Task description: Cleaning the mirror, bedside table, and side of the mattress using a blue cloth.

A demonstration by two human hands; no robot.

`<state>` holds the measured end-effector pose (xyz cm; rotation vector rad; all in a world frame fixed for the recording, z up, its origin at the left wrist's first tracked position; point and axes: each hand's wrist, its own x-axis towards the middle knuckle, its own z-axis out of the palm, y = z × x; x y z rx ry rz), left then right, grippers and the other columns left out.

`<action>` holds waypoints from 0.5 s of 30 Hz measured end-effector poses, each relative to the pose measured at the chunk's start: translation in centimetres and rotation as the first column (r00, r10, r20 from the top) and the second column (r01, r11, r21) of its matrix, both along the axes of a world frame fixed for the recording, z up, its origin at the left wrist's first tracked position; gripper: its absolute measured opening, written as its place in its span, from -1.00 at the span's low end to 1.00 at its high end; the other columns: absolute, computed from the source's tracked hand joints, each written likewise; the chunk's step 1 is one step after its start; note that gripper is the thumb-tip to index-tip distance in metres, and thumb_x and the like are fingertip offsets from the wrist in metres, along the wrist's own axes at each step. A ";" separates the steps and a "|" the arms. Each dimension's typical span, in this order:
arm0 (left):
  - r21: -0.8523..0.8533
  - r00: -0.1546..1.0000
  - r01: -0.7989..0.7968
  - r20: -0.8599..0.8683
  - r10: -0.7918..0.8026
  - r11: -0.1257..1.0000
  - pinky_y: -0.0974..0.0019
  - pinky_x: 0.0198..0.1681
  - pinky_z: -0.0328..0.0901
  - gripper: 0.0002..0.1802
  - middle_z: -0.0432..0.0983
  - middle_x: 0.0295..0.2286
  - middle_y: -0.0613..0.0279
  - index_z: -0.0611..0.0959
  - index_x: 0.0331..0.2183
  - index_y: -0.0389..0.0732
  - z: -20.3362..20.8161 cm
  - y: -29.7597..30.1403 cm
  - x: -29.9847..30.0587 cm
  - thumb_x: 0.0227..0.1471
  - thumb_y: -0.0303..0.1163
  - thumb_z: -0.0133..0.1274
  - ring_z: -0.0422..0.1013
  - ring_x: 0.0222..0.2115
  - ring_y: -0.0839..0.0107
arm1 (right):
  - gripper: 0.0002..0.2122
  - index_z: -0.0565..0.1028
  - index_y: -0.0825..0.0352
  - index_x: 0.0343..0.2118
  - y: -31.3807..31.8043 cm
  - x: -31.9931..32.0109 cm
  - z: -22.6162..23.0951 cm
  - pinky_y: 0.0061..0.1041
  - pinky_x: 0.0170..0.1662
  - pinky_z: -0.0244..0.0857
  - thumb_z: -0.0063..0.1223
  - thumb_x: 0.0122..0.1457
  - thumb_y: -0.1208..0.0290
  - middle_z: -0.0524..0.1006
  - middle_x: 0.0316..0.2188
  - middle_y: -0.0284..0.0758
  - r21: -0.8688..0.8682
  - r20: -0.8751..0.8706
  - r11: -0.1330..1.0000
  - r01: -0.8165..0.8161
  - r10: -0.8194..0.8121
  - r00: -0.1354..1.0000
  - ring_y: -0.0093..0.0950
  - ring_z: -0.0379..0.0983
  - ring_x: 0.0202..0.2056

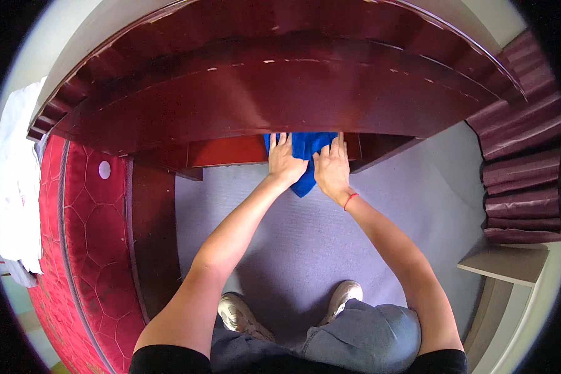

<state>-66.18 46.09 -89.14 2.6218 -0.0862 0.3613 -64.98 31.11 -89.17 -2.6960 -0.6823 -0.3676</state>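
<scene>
A blue cloth lies over a red wooden shelf below the overhanging desk top, and one corner of it hangs down toward the floor. My left hand rests on the cloth's left part, its fingers stretched forward and apart. On the right part, my right hand presses with its fingers extended; a thin red cord circles that wrist. Both sets of fingertips reach up to the desk's front edge. The back of the cloth is hidden under the desk top.
The dark red desk top with chipped edges spans the space ahead. To the left stands a bed's red quilted side, with white bedding beyond. Purple curtains hang at right above a small ledge. Grey carpet covers the floor.
</scene>
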 end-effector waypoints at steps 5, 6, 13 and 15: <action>-0.281 0.978 -0.144 -0.189 0.092 0.949 -0.05 0.23 0.08 -0.37 0.35 0.12 -0.08 0.46 0.11 -0.19 0.8 1.0 5.2 0.18 0.04 -0.13 0.21 0.18 -0.01 | -0.60 0.48 0.35 0.00 0.5 6.7 -1.6 -0.02 0.27 0.03 -0.08 0.25 0.17 0.41 0.10 0.01 -0.170 -0.230 0.985 0.005 -0.045 0.972 -0.01 0.28 0.15; -0.445 0.997 -0.070 0.009 0.082 0.893 -0.04 0.24 0.08 -0.40 0.31 0.15 -0.08 0.46 0.11 -0.19 -3.2 3.6 6.4 0.20 0.01 -0.13 0.20 0.19 0.01 | -0.58 0.47 0.30 0.06 2.0 8.2 -3.5 -0.03 0.26 0.04 -0.11 0.27 0.13 0.41 0.12 -0.05 0.001 -0.120 0.999 -0.046 0.046 0.992 -0.04 0.28 0.16; -0.479 0.982 -0.126 0.066 0.179 0.869 -0.03 0.19 0.12 -0.42 0.31 0.12 -0.09 0.45 0.10 -0.22 -2.4 4.4 8.0 0.16 -0.04 -0.06 0.22 0.13 -0.06 | -0.58 0.44 0.31 0.10 2.3 12.9 -5.0 -0.03 0.21 0.12 -0.12 0.27 0.18 0.44 0.09 -0.06 0.081 0.057 0.990 -0.119 0.115 0.992 -0.01 0.31 0.12; -0.396 0.979 -0.148 0.068 0.190 0.906 -0.02 0.18 0.14 -0.41 0.33 0.10 -0.10 0.45 0.09 -0.23 -2.9 4.8 7.1 0.14 -0.07 -0.02 0.24 0.11 -0.07 | -0.59 0.44 0.31 0.09 2.9 13.0 -5.6 -0.04 0.19 0.15 -0.11 0.26 0.19 0.44 0.09 -0.05 0.105 0.036 0.987 -0.119 0.116 0.993 -0.01 0.32 0.11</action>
